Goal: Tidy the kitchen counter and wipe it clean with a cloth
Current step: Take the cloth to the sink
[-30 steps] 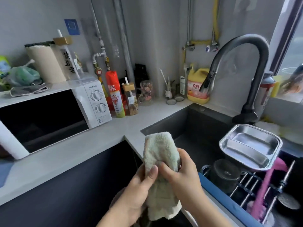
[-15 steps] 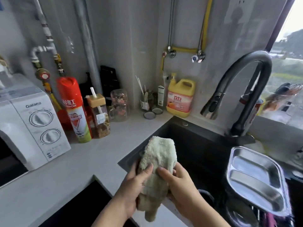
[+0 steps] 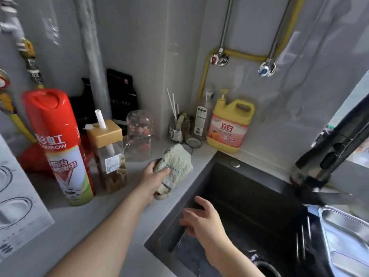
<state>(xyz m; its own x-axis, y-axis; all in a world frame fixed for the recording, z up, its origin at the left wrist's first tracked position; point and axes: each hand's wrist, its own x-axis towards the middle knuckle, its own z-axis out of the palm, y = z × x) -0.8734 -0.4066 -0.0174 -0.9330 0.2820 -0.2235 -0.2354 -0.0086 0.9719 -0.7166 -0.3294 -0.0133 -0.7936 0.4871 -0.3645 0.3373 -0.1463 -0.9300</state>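
Currently we see the left hand (image 3: 154, 177) with its grip closed around the cloth (image 3: 175, 166), pressed on the table (image 3: 83, 226) near the back corner, beside the sink (image 3: 239, 196). Right hand (image 3: 201, 218) hovers over the sink's near edge, fingers spread, empty.

The microwave (image 3: 18, 196) is cut off at the left edge, the steel tray (image 3: 347, 236) at the right. The tap (image 3: 327, 156) is blurred, its top out of frame.

Both forearms are bare, with no sleeve showing up to the picture's lower edge. The left hand (image 3: 154, 177) and right hand (image 3: 201, 218) wear no gloves.
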